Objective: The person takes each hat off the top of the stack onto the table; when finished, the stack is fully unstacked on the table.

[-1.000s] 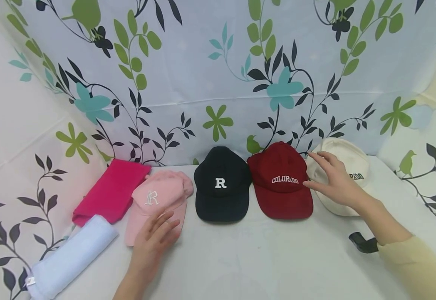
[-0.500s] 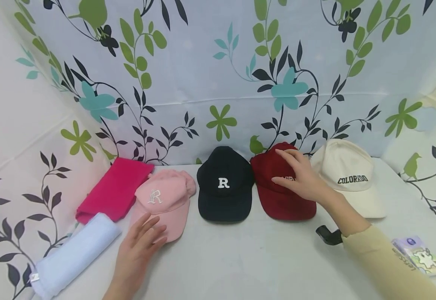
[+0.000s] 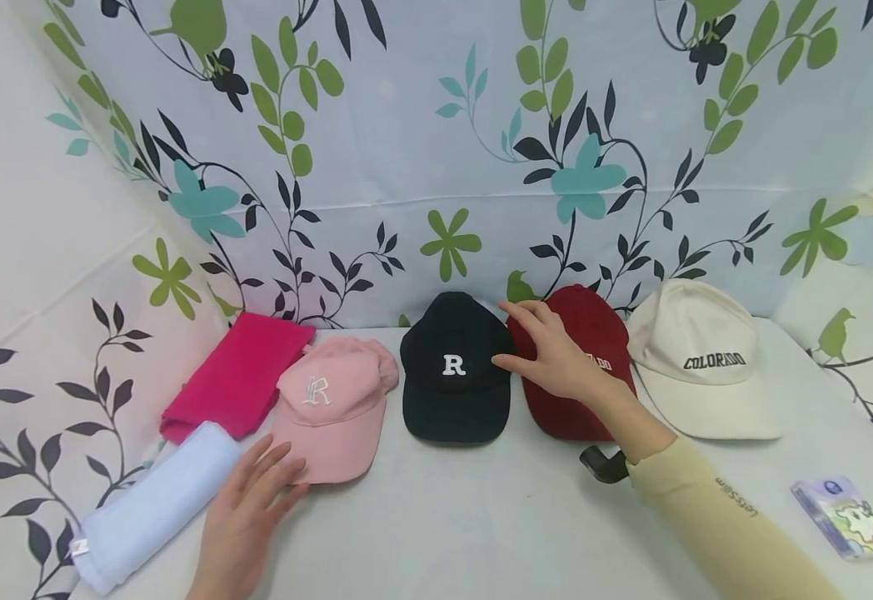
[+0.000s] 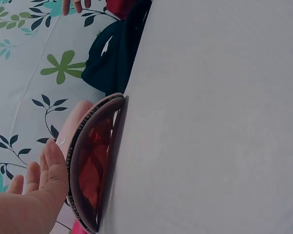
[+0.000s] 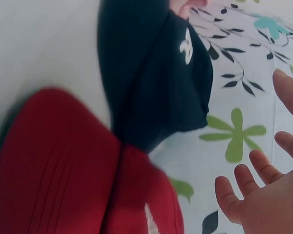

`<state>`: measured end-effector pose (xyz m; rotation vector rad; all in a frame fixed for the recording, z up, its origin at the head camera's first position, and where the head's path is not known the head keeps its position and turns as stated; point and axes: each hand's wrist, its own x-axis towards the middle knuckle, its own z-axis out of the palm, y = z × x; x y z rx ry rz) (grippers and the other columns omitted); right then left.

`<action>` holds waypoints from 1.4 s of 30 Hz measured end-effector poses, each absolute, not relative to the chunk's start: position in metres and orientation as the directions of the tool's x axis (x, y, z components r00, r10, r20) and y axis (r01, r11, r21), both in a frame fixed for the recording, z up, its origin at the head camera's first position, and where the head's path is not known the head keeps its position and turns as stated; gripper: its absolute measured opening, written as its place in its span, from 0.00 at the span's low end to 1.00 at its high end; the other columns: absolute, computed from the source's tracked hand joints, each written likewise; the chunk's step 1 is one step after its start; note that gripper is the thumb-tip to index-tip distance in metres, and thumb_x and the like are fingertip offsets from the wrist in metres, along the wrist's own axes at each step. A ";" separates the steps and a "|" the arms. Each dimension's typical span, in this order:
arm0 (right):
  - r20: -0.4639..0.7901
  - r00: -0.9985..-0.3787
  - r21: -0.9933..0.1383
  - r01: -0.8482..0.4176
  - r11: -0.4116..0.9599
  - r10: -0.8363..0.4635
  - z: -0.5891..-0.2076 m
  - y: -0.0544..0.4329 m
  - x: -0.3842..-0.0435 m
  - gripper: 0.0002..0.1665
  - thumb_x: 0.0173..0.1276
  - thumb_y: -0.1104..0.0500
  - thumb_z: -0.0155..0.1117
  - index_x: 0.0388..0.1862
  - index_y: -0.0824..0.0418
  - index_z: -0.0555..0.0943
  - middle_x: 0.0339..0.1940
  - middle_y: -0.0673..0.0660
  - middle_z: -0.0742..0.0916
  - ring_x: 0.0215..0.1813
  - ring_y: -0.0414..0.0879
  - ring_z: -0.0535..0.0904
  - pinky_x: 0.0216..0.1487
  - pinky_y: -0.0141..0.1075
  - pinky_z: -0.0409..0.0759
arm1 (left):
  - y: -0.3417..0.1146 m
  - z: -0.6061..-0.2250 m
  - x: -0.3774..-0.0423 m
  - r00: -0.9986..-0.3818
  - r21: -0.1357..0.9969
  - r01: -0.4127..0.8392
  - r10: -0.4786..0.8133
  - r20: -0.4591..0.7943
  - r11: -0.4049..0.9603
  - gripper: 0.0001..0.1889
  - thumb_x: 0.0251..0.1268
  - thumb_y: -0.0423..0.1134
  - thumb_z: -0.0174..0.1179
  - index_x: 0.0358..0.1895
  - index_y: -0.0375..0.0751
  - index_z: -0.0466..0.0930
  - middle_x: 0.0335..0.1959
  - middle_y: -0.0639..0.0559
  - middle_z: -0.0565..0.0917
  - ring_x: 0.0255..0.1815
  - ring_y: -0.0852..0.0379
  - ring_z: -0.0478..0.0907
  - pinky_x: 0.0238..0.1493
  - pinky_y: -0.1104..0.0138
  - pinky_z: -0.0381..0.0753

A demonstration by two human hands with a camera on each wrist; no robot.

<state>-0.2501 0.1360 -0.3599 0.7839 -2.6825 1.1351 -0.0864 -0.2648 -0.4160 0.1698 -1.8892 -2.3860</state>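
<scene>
Four caps would exceed the count, so several caps stand in a row. My right hand (image 3: pixel 556 354) hovers over the dark red cap (image 3: pixel 586 312), its fingers spread beside the black cap (image 3: pixel 455 417) marked with a white R. Nothing is in its grasp, and it partly covers the red cap's lettering. To the right sits a cream cap (image 3: pixel 706 333) reading COLORADO. My left hand (image 3: pixel 241 512) is held with loose fingers near the brim of the pink cap (image 3: pixel 342 450); the left wrist view shows it beside that cap (image 4: pixel 90 165), holding nothing. Whether it touches the brim I cannot tell.
A folded bright pink cloth (image 3: pixel 237 375) and a rolled light blue cloth (image 3: pixel 155 504) lie at left. A black curved object (image 3: pixel 603 464) shows by the right wrist. A small patterned box (image 3: pixel 849 517) lies at right. A leaf-printed curtain (image 3: pixel 376 125) hangs behind the caps.
My right hand has moved left from the cream cap across the red cap toward the black one. My left hand has drawn left and back from the pink cap. The small box has come into view.
</scene>
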 end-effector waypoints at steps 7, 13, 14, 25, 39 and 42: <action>0.327 -0.828 -0.659 -0.546 0.518 -0.456 -0.360 0.112 -0.254 0.48 0.65 0.53 0.73 0.80 0.56 0.61 0.72 0.61 0.66 0.72 0.56 0.59 0.66 0.57 0.72 | -0.275 -0.417 -0.085 -0.980 0.975 -0.048 -0.177 -0.088 -0.218 0.31 0.80 0.39 0.53 0.78 0.45 0.50 0.70 0.45 0.65 0.58 0.59 0.79 0.55 0.64 0.82; 0.312 -0.827 -0.678 -0.539 0.500 -0.468 -0.366 0.092 -0.258 0.47 0.66 0.53 0.73 0.79 0.56 0.62 0.73 0.63 0.66 0.73 0.57 0.59 0.66 0.59 0.71 | -0.287 -0.421 -0.081 -0.979 0.970 -0.030 -0.189 -0.077 -0.241 0.27 0.81 0.37 0.50 0.76 0.49 0.53 0.69 0.49 0.67 0.58 0.59 0.79 0.54 0.64 0.82; 0.308 -0.826 -0.681 -0.537 0.497 -0.471 -0.367 0.089 -0.259 0.47 0.66 0.53 0.73 0.79 0.56 0.62 0.73 0.62 0.66 0.72 0.57 0.60 0.67 0.59 0.70 | -0.289 -0.422 -0.080 -0.979 0.969 -0.028 -0.190 -0.076 -0.244 0.27 0.81 0.37 0.50 0.77 0.49 0.52 0.68 0.50 0.67 0.58 0.59 0.79 0.54 0.64 0.82; 0.291 -0.809 -0.683 -0.549 0.482 -0.510 -0.365 0.053 -0.265 0.45 0.68 0.50 0.71 0.79 0.56 0.62 0.72 0.61 0.68 0.72 0.55 0.62 0.69 0.56 0.69 | -0.303 -0.423 -0.082 -0.970 0.978 -0.118 -0.192 -0.150 -0.170 0.38 0.80 0.41 0.52 0.82 0.42 0.39 0.70 0.49 0.62 0.57 0.64 0.79 0.54 0.66 0.81; 0.243 -0.795 -0.695 -0.543 0.472 -0.556 -0.365 0.004 -0.275 0.44 0.69 0.51 0.71 0.79 0.57 0.62 0.64 0.59 0.75 0.65 0.52 0.70 0.64 0.45 0.76 | -0.316 -0.430 -0.089 -0.986 0.994 -0.043 -0.157 -0.059 -0.104 0.33 0.79 0.36 0.54 0.79 0.37 0.49 0.60 0.60 0.76 0.55 0.64 0.80 0.53 0.67 0.82; 0.221 -0.797 -0.701 -0.531 0.477 -0.562 -0.368 -0.004 -0.278 0.44 0.70 0.50 0.70 0.79 0.57 0.61 0.65 0.59 0.75 0.66 0.53 0.71 0.63 0.45 0.76 | -0.317 -0.430 -0.091 -0.987 0.996 -0.046 -0.151 -0.056 -0.073 0.34 0.79 0.35 0.54 0.79 0.33 0.47 0.59 0.63 0.76 0.54 0.65 0.80 0.52 0.68 0.82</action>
